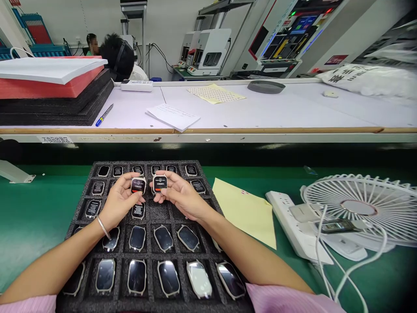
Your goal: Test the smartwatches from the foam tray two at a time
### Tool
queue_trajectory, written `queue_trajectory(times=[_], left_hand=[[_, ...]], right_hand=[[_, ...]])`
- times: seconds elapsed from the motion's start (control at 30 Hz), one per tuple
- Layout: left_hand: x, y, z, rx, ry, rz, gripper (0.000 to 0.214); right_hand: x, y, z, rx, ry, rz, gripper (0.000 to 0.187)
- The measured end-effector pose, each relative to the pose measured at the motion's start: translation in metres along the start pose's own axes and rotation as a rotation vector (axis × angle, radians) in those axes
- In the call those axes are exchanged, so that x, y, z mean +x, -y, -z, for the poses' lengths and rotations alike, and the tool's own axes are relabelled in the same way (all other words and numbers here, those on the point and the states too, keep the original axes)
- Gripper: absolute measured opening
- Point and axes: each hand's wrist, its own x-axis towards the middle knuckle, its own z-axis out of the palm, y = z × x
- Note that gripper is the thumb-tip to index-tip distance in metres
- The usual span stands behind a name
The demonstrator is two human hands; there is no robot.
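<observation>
My left hand is closed on a smartwatch body without a strap, its screen lit with text and a red strip. Just to its right, my right hand grips a second strapless smartwatch whose screen shows similar text. Both are held above a black foam tray divided into square pockets. Many pockets hold further watch bodies. Those in the far rows show lit text, while the near rows have dark screens, such as this watch. One watch near the front right looks pale. My forearms cover part of the tray.
Right of the tray lie a yellow sheet, a white power strip and a white fan with cables. The raised shelf carries papers, a pen and stacked foam. People sit beyond it.
</observation>
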Motion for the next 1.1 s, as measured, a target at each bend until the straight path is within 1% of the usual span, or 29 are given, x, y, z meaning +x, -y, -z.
queue_trajectory(times=[0.13,0.23,0.43,0.67,0.97,1.1], left_hand=[[-0.0028,-0.0001,0.0,-0.018,0.044,0.02,0.048],[-0.0041,0.0003,0.0006,-0.022,0.054,0.034,0.047],[-0.0041,-0.0005,0.0001,-0.008,0.039,0.041,0.041],[-0.0035,-0.0003,0.0001,0.01,0.019,0.048,0.039],[-0.0035,-0.0009,0.0,-0.011,0.022,0.06,0.04],[-0.0029,-0.0008,0.0004,0.005,0.017,0.062,0.036]], right_hand=[[-0.0005,0.0016,-0.0009,-0.021,-0.008,0.006,0.046],[-0.0004,0.002,-0.0011,-0.032,-0.009,0.009,0.042],[0.0003,0.0005,0.0004,-0.04,0.017,0.002,0.035],[-0.0005,0.0012,0.0002,-0.062,0.018,-0.005,0.029],[-0.0009,0.0019,0.0003,-0.052,0.026,0.001,0.035],[-0.0004,0.0012,0.0004,-0.029,0.005,-0.025,0.026]])
